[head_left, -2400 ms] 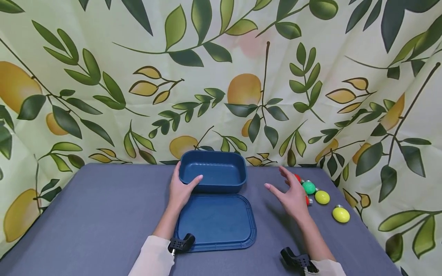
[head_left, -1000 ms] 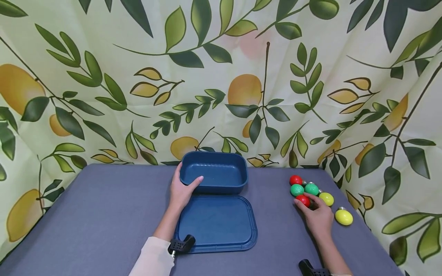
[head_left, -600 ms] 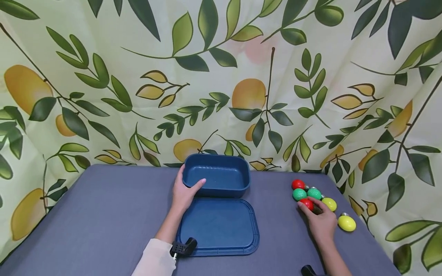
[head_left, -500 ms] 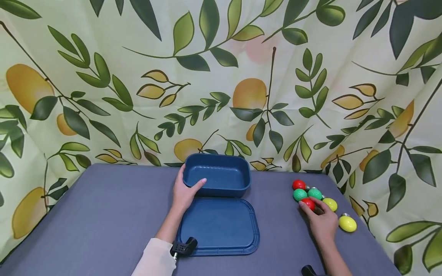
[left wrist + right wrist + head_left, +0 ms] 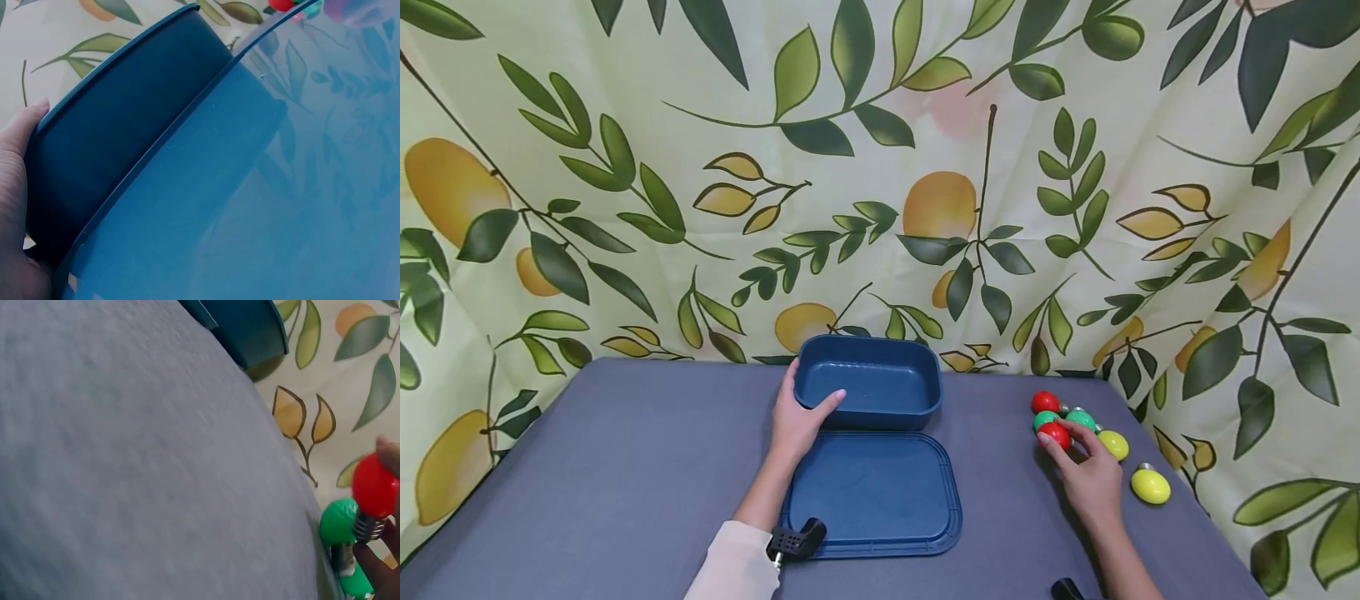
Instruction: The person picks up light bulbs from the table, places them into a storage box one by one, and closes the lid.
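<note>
My left hand (image 5: 795,423) grips the left end of a deep blue plastic box (image 5: 872,418), thumb by its near rim and fingers along its side. In the left wrist view the box's outer wall (image 5: 125,119) rises beside a glossy blue lid (image 5: 169,212). That lid lies flat in front of the box in the head view. At the right, my right hand (image 5: 1093,479) pinches a red light bulb (image 5: 1055,435) between thumb and fingers. The right wrist view shows its metal screw base (image 5: 369,526) and a green bulb (image 5: 339,520) just behind it.
Around the right hand lie another red bulb (image 5: 1045,402), a green bulb (image 5: 1080,419), a partly covered green one (image 5: 1045,421) and two yellow bulbs, one (image 5: 1112,445) near the fingers, one (image 5: 1150,487) nearer. A leaf-patterned cloth (image 5: 850,208) hangs behind the grey table (image 5: 685,467).
My right hand has moved from beside the box to the bulbs and taken hold of the red bulb, now shifted slightly left and up over a green one. The left hand stays on the box.
</note>
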### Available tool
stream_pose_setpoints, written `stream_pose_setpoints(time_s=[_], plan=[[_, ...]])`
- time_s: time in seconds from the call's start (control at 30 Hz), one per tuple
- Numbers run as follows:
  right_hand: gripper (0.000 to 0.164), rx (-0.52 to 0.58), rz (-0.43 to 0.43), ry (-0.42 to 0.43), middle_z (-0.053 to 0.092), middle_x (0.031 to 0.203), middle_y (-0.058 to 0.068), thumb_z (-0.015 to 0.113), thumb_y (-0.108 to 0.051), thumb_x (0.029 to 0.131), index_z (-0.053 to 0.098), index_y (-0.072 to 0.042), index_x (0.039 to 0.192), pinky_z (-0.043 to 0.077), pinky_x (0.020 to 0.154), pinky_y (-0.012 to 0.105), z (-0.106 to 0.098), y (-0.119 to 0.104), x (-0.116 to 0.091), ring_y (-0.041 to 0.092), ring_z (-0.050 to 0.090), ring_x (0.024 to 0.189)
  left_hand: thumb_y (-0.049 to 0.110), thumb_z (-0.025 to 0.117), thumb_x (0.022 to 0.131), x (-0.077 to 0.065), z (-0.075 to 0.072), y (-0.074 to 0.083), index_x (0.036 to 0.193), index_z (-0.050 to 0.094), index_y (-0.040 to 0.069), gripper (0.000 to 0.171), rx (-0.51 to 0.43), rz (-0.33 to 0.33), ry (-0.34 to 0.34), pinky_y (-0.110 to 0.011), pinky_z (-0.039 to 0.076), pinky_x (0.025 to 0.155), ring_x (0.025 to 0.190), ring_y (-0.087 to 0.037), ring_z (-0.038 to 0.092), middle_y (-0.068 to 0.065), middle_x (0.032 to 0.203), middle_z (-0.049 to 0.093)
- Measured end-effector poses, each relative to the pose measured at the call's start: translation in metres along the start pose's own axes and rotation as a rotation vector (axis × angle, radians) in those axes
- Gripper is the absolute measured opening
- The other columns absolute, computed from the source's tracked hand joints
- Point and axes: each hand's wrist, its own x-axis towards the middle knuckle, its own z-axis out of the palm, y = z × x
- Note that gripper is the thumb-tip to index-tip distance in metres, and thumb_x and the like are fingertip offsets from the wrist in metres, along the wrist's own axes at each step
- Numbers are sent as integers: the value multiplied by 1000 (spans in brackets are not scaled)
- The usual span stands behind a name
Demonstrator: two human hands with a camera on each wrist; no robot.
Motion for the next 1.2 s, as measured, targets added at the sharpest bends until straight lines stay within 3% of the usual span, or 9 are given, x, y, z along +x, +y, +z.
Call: stream_pose_setpoints(time_s=[0.13,0.3,0.43,0.6,0.7,0.8,0.9,1.03,1.2], plan=[[39,40,-11,-11,62,108,-22,79,-21,89,71,-10,126,43,80,-3,1,-7,-1,-21,50,96,40,84,81,0,2,1,162,22,22,104,-10,-4,-2,-63,23,122,155,-35,24,-10,168,24],[38,64,15,-34,62,111,-25,67,-31,98,68,-17,133,43,75,1,1,-30,0,-16,52,96,38,88,76,1,2,1,162,20,20,112,5,-10,-12,-62,24,122,153,-35,27,-11,168,24],[40,100,44,-85,57,102,-29,59,-36,102,67,-11,133,49,70,6,-1,-48,4,-12,55,88,35,91,73,3,3,0,162,18,19,115,-28,-3,-32,-62,23,123,153,-35,26,-12,168,23],[46,168,66,-206,59,121,-14,50,-41,105,58,-17,143,57,71,14,2,-64,10,-8,56,96,29,89,76,5,4,-2,162,17,20,113,-48,-8,-37,-63,22,123,154,-35,25,-12,168,22],[47,201,63,-235,61,126,1,45,-44,106,57,-19,144,59,71,18,7,-71,14,-6,62,89,31,89,76,5,3,-4,162,18,22,112,-48,-9,-34,-62,22,123,155,-33,24,-9,169,22],[50,243,67,-272,61,121,12,42,-44,107,59,-12,141,61,68,22,13,-78,19,-1,66,79,35,89,76,5,3,-4,162,17,22,113,-52,-3,-43,-62,22,123,155,-32,23,-9,169,21],[54,289,92,-337,60,121,12,39,-44,108,56,-7,142,61,68,23,19,-85,23,2,66,79,35,89,76,4,2,-4,162,17,22,113,-66,-2,-49,-61,22,123,156,-32,22,-8,169,20],[52,323,94,-423,59,127,13,50,-40,105,51,-6,145,62,72,25,26,-91,29,2,65,86,34,89,77,3,1,-3,162,17,23,112,-71,1,-46,-61,21,124,156,-32,21,-8,169,20],[57,276,27,-476,56,138,21,68,-28,98,49,-9,148,60,74,21,34,-97,33,-2,64,90,35,88,77,4,1,-3,162,17,23,112,-57,1,-51,-62,21,123,156,-33,20,-9,169,20]])
